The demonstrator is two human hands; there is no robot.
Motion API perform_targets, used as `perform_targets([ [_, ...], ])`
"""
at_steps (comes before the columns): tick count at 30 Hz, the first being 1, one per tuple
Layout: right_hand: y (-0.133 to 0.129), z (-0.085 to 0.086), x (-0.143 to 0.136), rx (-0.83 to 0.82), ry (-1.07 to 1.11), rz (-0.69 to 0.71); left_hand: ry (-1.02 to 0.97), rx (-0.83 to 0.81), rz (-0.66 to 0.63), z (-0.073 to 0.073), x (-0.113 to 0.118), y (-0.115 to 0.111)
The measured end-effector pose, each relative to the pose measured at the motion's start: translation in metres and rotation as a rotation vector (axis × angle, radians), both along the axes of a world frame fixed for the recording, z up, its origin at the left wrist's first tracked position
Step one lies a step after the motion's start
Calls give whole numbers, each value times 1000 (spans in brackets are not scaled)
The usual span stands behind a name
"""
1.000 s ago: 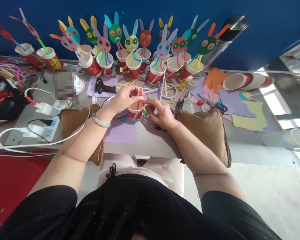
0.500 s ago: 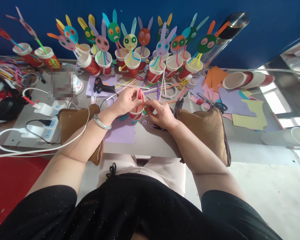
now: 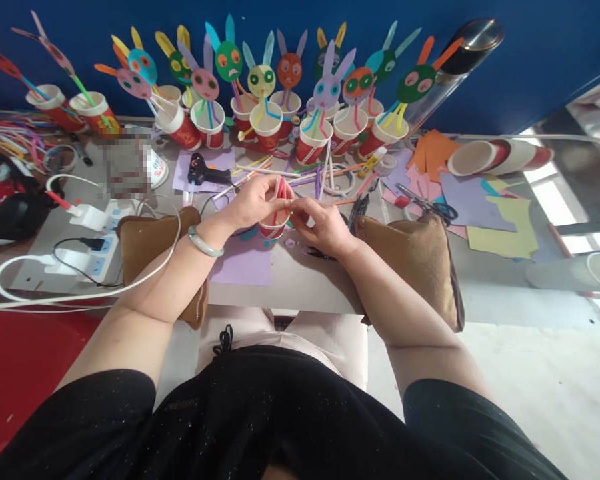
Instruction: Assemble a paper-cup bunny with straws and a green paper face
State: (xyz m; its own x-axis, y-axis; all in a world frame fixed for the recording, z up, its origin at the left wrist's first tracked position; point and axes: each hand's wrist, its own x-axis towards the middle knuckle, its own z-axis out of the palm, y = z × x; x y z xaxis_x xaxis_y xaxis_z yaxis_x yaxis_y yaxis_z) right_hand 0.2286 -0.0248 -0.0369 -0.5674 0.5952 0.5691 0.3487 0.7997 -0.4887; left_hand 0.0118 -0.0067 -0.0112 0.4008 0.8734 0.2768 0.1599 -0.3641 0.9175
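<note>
The small red paper cup (image 3: 271, 231) sits in front of me, near the table's front edge, with red stalks (image 3: 281, 189) rising from its mouth; they are too small to tell what they're made of. My left hand (image 3: 255, 201) pinches the stalks between thumb and fingers just above the rim. My right hand (image 3: 323, 225) is beside them, fingertips drawn in close — I cannot tell what, if anything, is between them. I judge the step to be setting or shaping the stalks; the next move calls for a light, steady hold, so that the cup does not tip.

A purple sheet (image 3: 240, 265) lies on the grey table (image 3: 300, 287) just this side of the cup. Beyond my left hand is a black glue gun (image 3: 210, 175); to the right, scissors (image 3: 437, 209) lie among coloured paper (image 3: 503, 233). Brown cushions (image 3: 410, 267) lie by my forearms. Behind, cups bearing long-eared paper figures (image 3: 326, 93) stand in rows against the blue wall (image 3: 95, 23) — a metal-topped bottle (image 3: 473, 43) leans at their right. A power strip (image 3: 100, 262) is at far left.
</note>
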Motion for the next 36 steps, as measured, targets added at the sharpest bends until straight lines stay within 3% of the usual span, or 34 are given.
perform_targets([
  [7,-2,4,-1,-45,43,-6,44,33,25,-1,-2,-1],
  [15,3,3,0,-98,75,-31,-85,-185,-99,15,-8,-2],
  [24,-2,9,0,-138,95,32,-115,-226,-107,4,-7,0],
  [36,7,16,9,-173,192,-85,-100,-143,145,5,-22,14],
])
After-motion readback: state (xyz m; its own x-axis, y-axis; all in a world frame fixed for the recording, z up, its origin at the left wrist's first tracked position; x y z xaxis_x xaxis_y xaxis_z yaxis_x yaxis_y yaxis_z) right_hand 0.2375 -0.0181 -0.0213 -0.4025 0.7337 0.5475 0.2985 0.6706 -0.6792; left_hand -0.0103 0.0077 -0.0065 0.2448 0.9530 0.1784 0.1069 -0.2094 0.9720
